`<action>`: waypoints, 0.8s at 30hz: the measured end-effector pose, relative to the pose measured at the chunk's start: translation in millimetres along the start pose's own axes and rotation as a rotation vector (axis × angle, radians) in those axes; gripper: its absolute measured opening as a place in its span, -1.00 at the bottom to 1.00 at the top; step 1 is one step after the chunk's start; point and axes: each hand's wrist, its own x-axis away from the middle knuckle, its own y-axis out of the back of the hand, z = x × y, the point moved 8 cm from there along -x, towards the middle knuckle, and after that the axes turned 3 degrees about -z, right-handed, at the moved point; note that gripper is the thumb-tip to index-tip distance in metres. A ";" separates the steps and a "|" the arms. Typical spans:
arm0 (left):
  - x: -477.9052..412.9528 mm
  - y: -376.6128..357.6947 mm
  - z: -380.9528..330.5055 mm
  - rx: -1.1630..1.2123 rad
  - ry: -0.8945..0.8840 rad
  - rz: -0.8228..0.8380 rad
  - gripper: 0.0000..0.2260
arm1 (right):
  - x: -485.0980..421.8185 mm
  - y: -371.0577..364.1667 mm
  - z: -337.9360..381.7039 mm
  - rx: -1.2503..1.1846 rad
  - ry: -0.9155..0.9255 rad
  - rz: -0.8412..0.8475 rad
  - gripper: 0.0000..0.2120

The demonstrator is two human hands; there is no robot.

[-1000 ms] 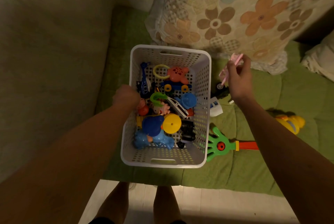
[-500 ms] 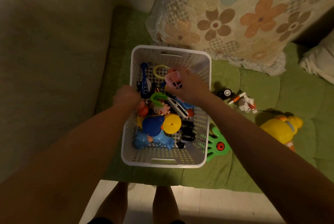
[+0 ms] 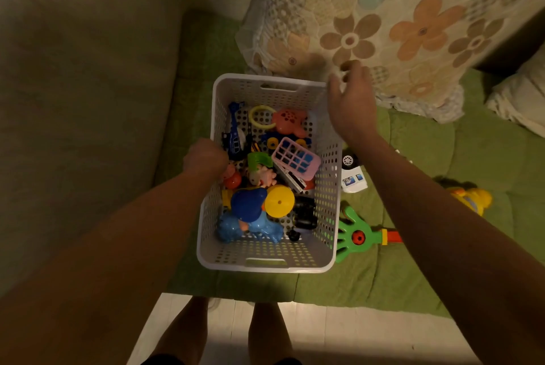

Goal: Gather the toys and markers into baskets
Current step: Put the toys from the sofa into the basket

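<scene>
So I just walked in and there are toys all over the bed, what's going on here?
A person standing at the bed's edge is gathering toys into a white basket. Their left hand grips the basket's left rim, and their right hand hovers empty above its far right corner. A pink grid toy lies on top of the pile inside. A white toy car, a green hand-shaped toy and a yellow duck lie on the green blanket beside the basket.
</scene>
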 end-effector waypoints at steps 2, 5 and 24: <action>0.7 0.1 0.0 0.002 -0.001 -0.002 -0.82 | -7.4 11.8 -34.8 0.025 -0.140 -0.052 -0.64; 1.9 0.6 -0.9 0.001 -0.015 -0.010 -0.87 | 3.3 7.5 -92.7 0.218 -0.364 0.085 -0.53; -1.0 -1.5 1.2 -0.020 -0.011 0.000 -0.87 | 106.5 -53.0 -151.2 0.088 -0.596 0.458 -0.20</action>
